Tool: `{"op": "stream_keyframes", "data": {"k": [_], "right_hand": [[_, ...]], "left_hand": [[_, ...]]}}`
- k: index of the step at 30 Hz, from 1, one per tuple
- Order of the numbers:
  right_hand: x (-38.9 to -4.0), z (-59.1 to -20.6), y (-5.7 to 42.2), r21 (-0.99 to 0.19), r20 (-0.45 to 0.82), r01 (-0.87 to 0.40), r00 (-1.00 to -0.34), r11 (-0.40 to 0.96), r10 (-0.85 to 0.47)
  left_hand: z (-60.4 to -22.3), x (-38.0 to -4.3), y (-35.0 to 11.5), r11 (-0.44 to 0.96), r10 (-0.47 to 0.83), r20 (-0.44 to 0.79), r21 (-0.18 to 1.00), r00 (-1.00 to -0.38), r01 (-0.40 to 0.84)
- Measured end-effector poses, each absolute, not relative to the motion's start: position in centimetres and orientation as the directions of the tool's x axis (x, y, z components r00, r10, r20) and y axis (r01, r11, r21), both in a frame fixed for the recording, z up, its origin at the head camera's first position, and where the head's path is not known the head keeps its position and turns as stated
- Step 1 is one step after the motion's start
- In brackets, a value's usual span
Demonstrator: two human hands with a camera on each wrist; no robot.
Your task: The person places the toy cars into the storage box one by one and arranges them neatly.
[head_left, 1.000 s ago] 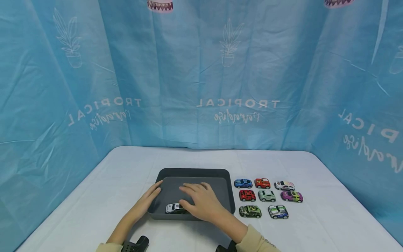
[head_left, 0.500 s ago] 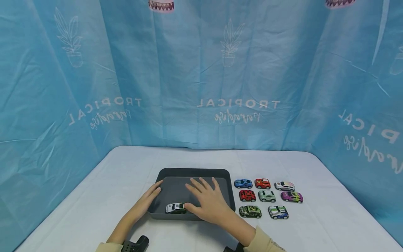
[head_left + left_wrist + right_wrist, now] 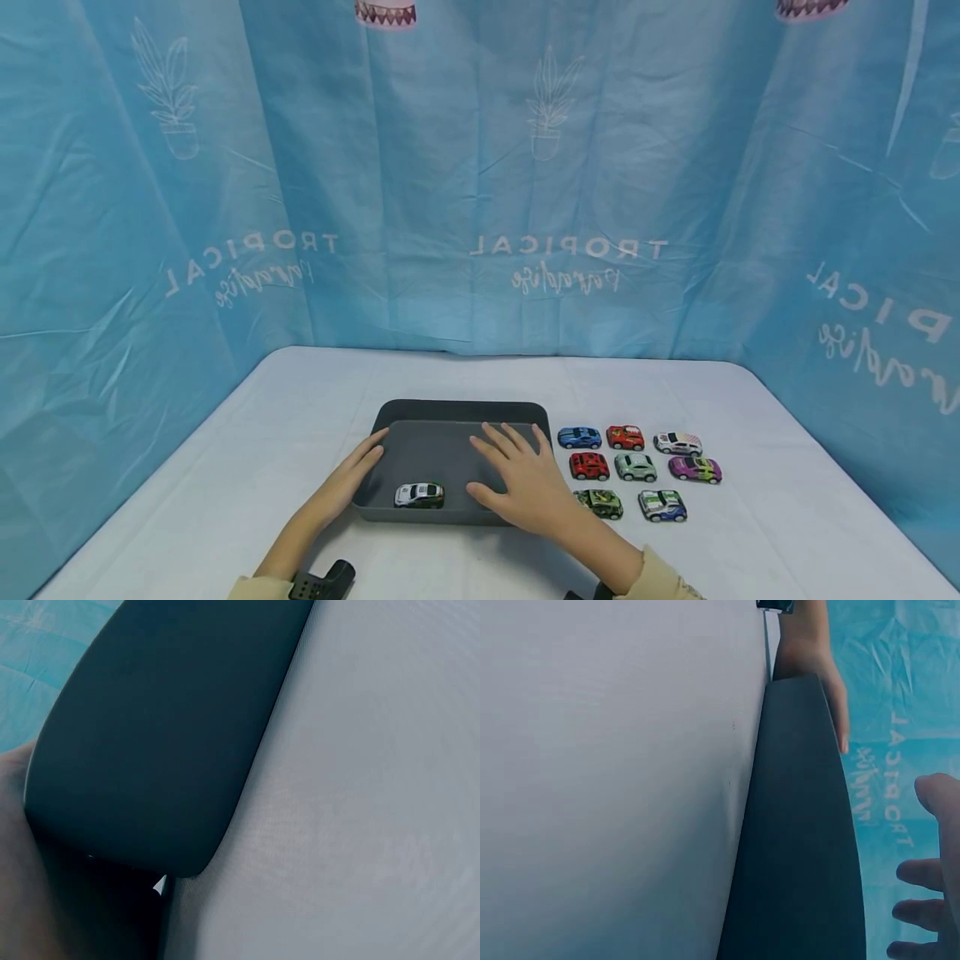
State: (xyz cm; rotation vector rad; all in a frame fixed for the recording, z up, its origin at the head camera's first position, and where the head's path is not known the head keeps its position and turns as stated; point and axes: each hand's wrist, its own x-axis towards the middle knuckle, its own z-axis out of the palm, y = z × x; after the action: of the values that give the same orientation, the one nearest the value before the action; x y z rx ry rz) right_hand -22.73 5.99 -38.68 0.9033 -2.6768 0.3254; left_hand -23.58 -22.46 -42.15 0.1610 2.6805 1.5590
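Observation:
A dark grey tray stands on the white table. Inside its near left part sits a white-and-dark toy car. My left hand rests on the tray's left rim, its visible fingers straight and reaching over the edge. The right wrist view shows that same left hand at the tray's far end. With fingers spread and nothing held, my right hand hovers over the tray's right part. Its thumb and fingers stretch out beside the tray wall in the right wrist view.
Several toy cars stand in rough rows right of the tray, among them a blue one, a red one, a purple one and a camouflage one, partly behind my right hand. A blue curtain surrounds the table.
My right hand has moved right, away from the white-and-dark toy car, its fingers spreading. More of that car now shows. My left hand has stayed on the rim.

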Motion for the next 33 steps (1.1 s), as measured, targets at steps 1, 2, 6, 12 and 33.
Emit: {"op": "stream_keyframes", "data": {"k": [1,2,6,12,33], "right_hand": [[-22.7,-38.7,6.2,-0.124,0.352,-0.618,-0.759,0.777,-0.547],[-22.6,-38.7,6.4,-0.126,0.356,-0.615,-0.760,0.778,-0.543],[-22.4,-38.5,7.1,-0.135,0.374,-0.607,-0.763,0.783,-0.527],[-22.3,-38.1,8.3,-0.150,0.381,-0.570,-0.787,0.808,-0.485],[-22.3,-37.8,13.1,-0.083,0.462,-0.467,-0.801,0.881,-0.381]], "left_hand": [[-42.2,-23.6,-22.5,0.489,0.109,0.020,0.869,-0.994,0.071],[-42.2,-23.5,-22.5,0.489,0.110,0.019,0.870,-0.994,0.071],[-42.3,-23.5,-22.5,0.488,0.106,0.016,0.870,-0.994,0.066],[-42.3,-23.6,-22.5,0.489,0.105,0.003,0.871,-0.994,0.054],[-42.1,-23.8,-22.6,0.510,0.111,0.009,0.858,-0.994,0.065]]}}
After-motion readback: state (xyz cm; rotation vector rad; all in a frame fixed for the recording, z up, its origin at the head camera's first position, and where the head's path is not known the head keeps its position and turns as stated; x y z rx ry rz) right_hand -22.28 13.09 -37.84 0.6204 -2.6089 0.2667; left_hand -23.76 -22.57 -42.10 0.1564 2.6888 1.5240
